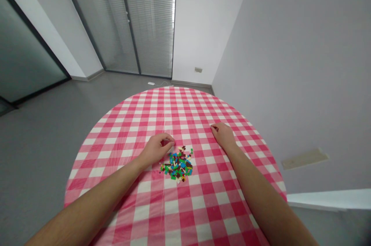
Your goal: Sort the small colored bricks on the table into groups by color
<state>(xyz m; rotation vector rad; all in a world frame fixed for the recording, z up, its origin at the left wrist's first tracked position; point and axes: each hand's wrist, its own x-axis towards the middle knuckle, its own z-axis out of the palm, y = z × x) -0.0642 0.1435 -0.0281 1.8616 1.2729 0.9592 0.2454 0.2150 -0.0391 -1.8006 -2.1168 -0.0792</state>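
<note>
A small heap of toy building bricks (178, 164), mostly blue, green, dark brown and cream, lies on the red-and-white checked tablecloth (185, 207). My left hand (158, 147) is at the heap's upper left edge, its thumb and fingertips curled together in a pinch. Whatever may be between those tips is too small to make out. Off to the right and farther from me, my right hand (223, 135) rests low over the cloth, apart from the heap. Its fingers are curled in with the thumb against them, and their inside is hidden.
The round table's edge curves around the far side. Beyond it, a white power strip (151, 83) with a cord lies on the grey floor. A plain wall (290, 64) stands close on the right, and a glazed partition with blinds (150, 25) is at the back.
</note>
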